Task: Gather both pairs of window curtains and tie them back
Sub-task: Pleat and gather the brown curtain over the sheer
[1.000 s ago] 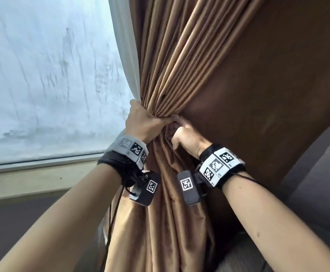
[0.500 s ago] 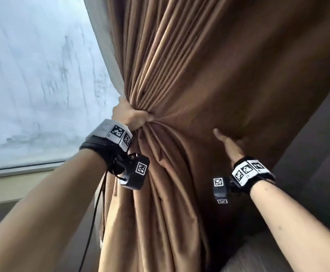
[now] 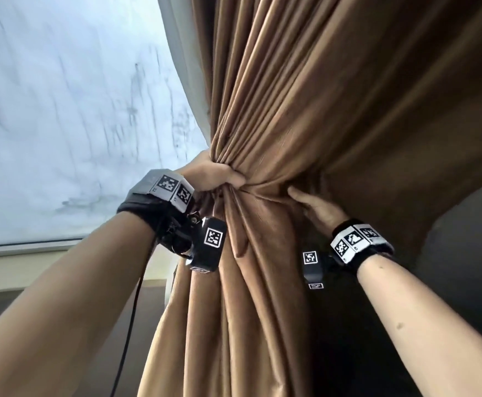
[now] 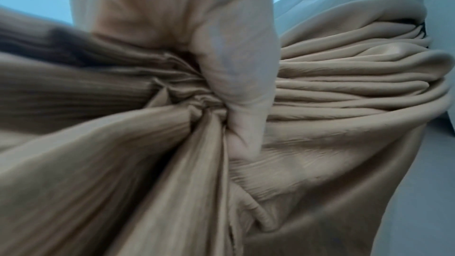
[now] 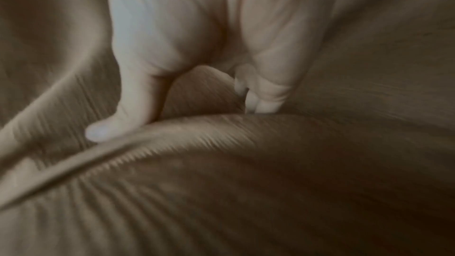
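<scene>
A brown curtain hangs to the right of the window, with a white sheer curtain along its left edge. My left hand grips the brown fabric bunched into a tight waist; in the left wrist view the pleats fan out from my fist. My right hand is just right of the bunch on the loose part of the curtain. Its thumb lies on a fold while the curled fingers dig in behind it. No tie-back is in view.
The frosted window pane and its sill fill the left side. A black cable hangs from my left wrist. Dark grey wall lies behind the curtain's right edge.
My right hand left the bunch, reached right onto the loose fabric, and now has come back left toward my left hand with a fold. The left hand kept its grip.
</scene>
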